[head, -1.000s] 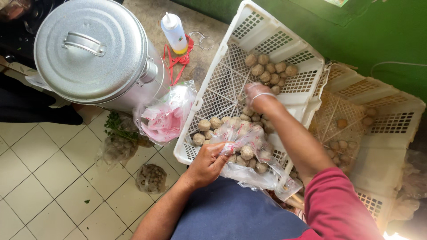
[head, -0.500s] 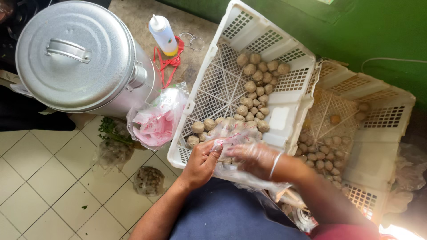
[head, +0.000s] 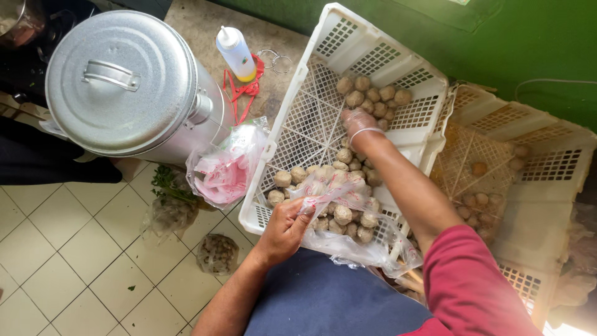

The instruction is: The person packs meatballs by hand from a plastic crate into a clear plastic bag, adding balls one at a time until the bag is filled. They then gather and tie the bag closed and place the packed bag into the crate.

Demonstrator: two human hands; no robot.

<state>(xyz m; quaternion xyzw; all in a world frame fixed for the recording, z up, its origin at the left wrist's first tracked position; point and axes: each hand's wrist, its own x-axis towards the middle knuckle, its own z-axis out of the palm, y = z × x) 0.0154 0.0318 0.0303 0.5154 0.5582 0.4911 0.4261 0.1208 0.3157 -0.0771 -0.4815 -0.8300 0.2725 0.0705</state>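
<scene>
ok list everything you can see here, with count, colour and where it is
pot: one, silver metal with lid, upper left
squeeze bottle: one, clear with yellow liquid, behind the pot
red cord: one, red, below the bottle
near crate: one, white plastic, centre
far crate: one, cream plastic, right
balls: many, beige, in both crates and the clear bag
clear bag: one, clear, part full, on the near crate's front edge
pink bag: one, clear with pink print, left of the near crate
floor bags: two, clear, on the tiles; one holds greens
wall: green, top right
left hand: holds the clear bag's mouth
right hand: clear glove, reaching among balls in the near crate
</scene>
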